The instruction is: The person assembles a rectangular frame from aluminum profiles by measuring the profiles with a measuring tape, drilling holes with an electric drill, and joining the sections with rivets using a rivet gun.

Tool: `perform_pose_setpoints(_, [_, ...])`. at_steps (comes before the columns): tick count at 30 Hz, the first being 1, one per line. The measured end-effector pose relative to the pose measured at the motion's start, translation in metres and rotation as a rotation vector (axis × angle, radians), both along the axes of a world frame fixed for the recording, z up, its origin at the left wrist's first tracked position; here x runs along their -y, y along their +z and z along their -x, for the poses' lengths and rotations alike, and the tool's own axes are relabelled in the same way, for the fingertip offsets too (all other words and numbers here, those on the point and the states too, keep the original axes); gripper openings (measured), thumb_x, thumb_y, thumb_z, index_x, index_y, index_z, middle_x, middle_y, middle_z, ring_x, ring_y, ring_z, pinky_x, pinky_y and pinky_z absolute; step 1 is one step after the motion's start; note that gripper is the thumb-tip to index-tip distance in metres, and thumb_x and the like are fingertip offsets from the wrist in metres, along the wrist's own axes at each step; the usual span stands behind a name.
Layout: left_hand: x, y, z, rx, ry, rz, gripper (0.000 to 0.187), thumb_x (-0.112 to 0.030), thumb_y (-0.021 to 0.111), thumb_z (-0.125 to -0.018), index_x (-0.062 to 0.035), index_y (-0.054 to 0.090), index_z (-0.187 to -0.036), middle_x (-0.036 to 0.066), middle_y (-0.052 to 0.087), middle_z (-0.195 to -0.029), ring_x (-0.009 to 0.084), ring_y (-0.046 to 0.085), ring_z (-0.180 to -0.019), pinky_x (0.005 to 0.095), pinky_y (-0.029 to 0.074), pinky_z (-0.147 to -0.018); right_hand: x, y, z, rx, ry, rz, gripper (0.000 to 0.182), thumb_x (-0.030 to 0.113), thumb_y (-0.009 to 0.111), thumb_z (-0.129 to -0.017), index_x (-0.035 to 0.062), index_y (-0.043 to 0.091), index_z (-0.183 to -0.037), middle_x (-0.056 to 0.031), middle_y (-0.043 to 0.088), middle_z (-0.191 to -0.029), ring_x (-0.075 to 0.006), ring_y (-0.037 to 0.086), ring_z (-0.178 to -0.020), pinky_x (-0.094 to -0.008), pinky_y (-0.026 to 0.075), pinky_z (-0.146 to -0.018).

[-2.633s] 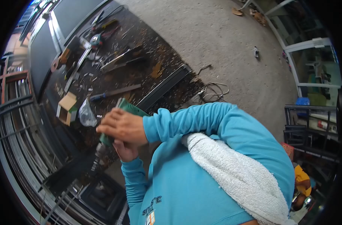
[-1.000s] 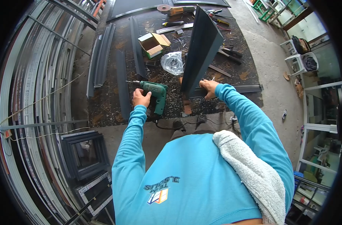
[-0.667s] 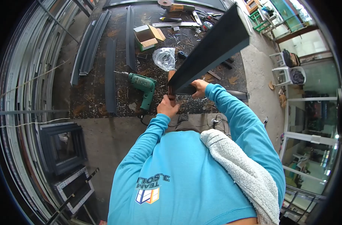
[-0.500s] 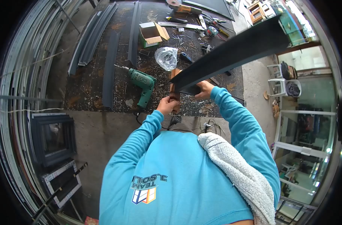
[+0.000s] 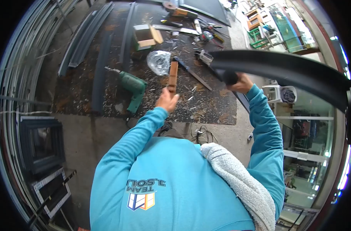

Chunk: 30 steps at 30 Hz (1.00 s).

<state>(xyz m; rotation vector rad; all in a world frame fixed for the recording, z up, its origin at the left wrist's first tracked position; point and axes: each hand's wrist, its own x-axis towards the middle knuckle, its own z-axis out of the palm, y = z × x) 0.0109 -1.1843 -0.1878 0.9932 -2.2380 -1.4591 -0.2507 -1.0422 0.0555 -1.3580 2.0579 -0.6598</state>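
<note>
My right hand (image 5: 241, 83) is closed around a long dark grey metal profile (image 5: 279, 63), past the right side of the workbench (image 5: 144, 96). The profile is raised and stretches away to the right, and its near end faces the bench. At the bench's front part, my left hand (image 5: 167, 100) has its fingers closed on the lower end of a narrow wooden block (image 5: 173, 75). Left of that hand lies a green power drill (image 5: 133, 87), its bit pointing to the upper left. A crumpled clear plastic bag (image 5: 158, 62) rests beside the block's upper end.
Several dark profiles (image 5: 103, 73) lie along the bench's left side. An open cardboard box (image 5: 145, 37), an angle grinder (image 5: 181, 12) and scattered screws sit farther back. A flat dark bar (image 5: 193, 73) lies right of the block. Framed panels (image 5: 42, 142) stand at the left; white chairs (image 5: 273, 93) at the right.
My right hand has swung the profile to the right, away from the left hand and past the bench's side. The wooden block and flat bar are now uncovered. The left hand stays at the block.
</note>
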Motion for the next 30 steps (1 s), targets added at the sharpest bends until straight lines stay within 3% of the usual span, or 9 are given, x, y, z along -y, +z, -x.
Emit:
perform_pose_setpoints(2, [-0.003,0.017,-0.022,0.158,-0.073,0.119,0.053,-0.038,0.061,-0.089,-0.0004,0.041,-0.121,0.023,0.057,-0.103,0.0455,0.060,-0.093,0.0545,0.048,-0.080,-0.004,0.045,0.010,-0.065,-0.134,-0.109,0.044,0.009,0.082,-0.066,0.0021,0.062,-0.105,-0.0023,0.063,-0.092,-0.0109,0.058,-0.082,-0.0275,0.049,-0.074])
perform_pose_setpoints(7, [-0.018,-0.015,-0.043,0.403,-0.182,0.616,0.045,-0.034,0.067,-0.085,-0.0015,0.052,-0.112,0.018,0.048,-0.112,0.0364,0.050,-0.106,0.0475,0.044,-0.090,-0.048,0.080,0.081,0.208,-0.470,0.489,0.030,0.017,0.071,-0.080,0.0019,0.063,-0.105,-0.0045,0.063,-0.088,-0.0155,0.061,-0.079,-0.0299,0.051,-0.074])
perform_pose_setpoints(10, [-0.018,-0.009,-0.044,0.402,-0.144,0.477,0.041,-0.031,0.069,-0.084,-0.0025,0.050,-0.106,0.019,0.049,-0.121,0.0352,0.052,-0.110,0.0443,0.047,-0.089,-0.069,0.082,0.115,0.599,-0.681,0.862,0.029,0.020,0.066,-0.084,0.0001,0.059,-0.104,-0.0079,0.061,-0.084,-0.0210,0.061,-0.078,-0.0349,0.052,-0.077])
perform_pose_setpoints(14, [-0.027,-0.006,-0.052,0.373,0.004,0.111,0.053,-0.030,0.073,-0.080,-0.0013,0.039,-0.110,0.022,0.049,-0.116,0.0390,0.058,-0.103,0.0460,0.052,-0.083,-0.124,0.014,0.139,0.691,-0.960,1.164,0.019,0.023,0.062,-0.084,0.0050,0.057,-0.087,-0.0091,0.058,-0.078,-0.0250,0.060,-0.075,-0.0400,0.052,-0.076])
perform_pose_setpoints(18, [-0.044,0.016,-0.064,0.308,0.111,0.128,0.059,-0.035,0.075,-0.078,-0.0025,0.039,-0.111,0.019,0.052,-0.109,0.0390,0.056,-0.103,0.0470,0.047,-0.089,-0.168,-0.114,0.129,0.812,-1.325,1.183,0.029,0.028,0.066,-0.078,0.0092,0.059,-0.099,-0.0062,0.060,-0.094,-0.0270,0.061,-0.087,-0.0478,0.055,-0.081])
perform_pose_setpoints(21, [-0.064,0.031,-0.059,-0.053,0.088,0.454,0.055,-0.034,0.080,-0.072,-0.0050,0.047,-0.105,0.016,0.050,-0.104,0.0338,0.051,-0.107,0.0444,0.040,-0.094,-0.183,-0.193,0.116,0.853,-1.597,1.006,0.035,0.031,0.066,-0.079,0.0081,0.059,-0.105,-0.0102,0.060,-0.106,-0.0318,0.060,-0.095,-0.0528,0.051,-0.088])
perform_pose_setpoints(24, [-0.091,0.072,-0.019,-0.340,-0.196,0.666,0.058,-0.027,0.080,-0.069,-0.0073,0.050,-0.116,0.015,0.051,-0.116,0.0337,0.048,-0.115,0.0459,0.035,-0.102,-0.178,-0.218,0.083,0.899,-1.728,0.764,0.033,0.037,0.063,-0.081,0.0080,0.062,-0.097,-0.0094,0.065,-0.098,-0.0302,0.064,-0.084,-0.0424,0.055,-0.078])
perform_pose_setpoints(26, [-0.099,0.080,0.020,-0.247,-0.420,0.727,0.067,-0.022,0.075,-0.072,-0.0077,0.046,-0.130,0.014,0.047,-0.129,0.0339,0.042,-0.123,0.0465,0.029,-0.109,-0.189,-0.252,0.093,0.929,-1.724,0.615,0.032,0.040,0.064,-0.079,0.0108,0.063,-0.092,-0.0077,0.066,-0.094,-0.0293,0.062,-0.078,-0.0403,0.052,-0.072])
perform_pose_setpoints(30, [-0.094,0.060,0.075,0.088,-0.431,1.073,0.072,-0.015,0.067,-0.076,-0.0071,0.038,-0.140,0.014,0.040,-0.136,0.0325,0.036,-0.129,0.0468,0.023,-0.112,-0.185,-0.276,0.086,0.979,-1.737,0.415,0.032,0.047,0.061,-0.080,0.0158,0.062,-0.088,-0.0067,0.066,-0.089,-0.0283,0.059,-0.068,-0.0381,0.047,-0.059])
